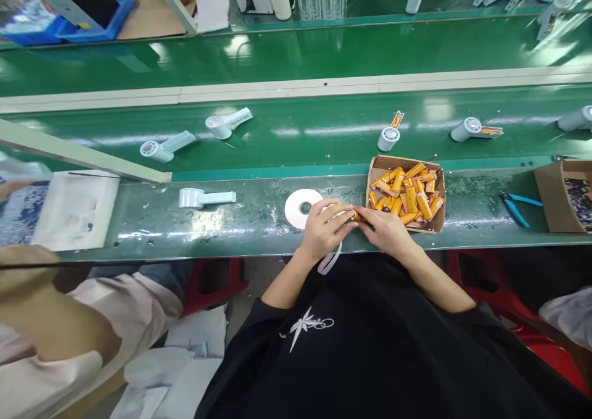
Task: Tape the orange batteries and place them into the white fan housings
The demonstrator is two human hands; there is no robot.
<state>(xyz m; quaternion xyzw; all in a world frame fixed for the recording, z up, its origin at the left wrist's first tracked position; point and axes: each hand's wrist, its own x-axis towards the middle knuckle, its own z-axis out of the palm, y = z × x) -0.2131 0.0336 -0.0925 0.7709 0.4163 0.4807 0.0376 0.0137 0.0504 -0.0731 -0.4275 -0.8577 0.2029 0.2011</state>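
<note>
Orange in colour and rounded in its form, a small cylinder (358,216) was held between the two hands, above the front edge of the green worktop (259,221). Its surface was seen only in a short part, because the most of it was covered by the fingers; a darker tone was shown there than on the pieces in the box. Whether anything was wrapped around it could not be told.

By the fingertips of the left hand (324,228) one end was gripped, and by those of the right hand (387,231) the other end, so the hands were brought together and closed on the same piece. Under the left hand a pale strip (329,261) was hung over the edge of the worktop. Just beside this hand a flat white roll (296,209) with a dark hole in the middle was laid.

Near the right hand was placed an open cardboard box (443,212), filled with orange cylinders (411,198), which were lying in many directions, some with a light marking. Farther to the right, blue-handled pliers (518,206) were left open. Well apart to the left, a pale blue fan (210,198) was laid on its side.
</note>
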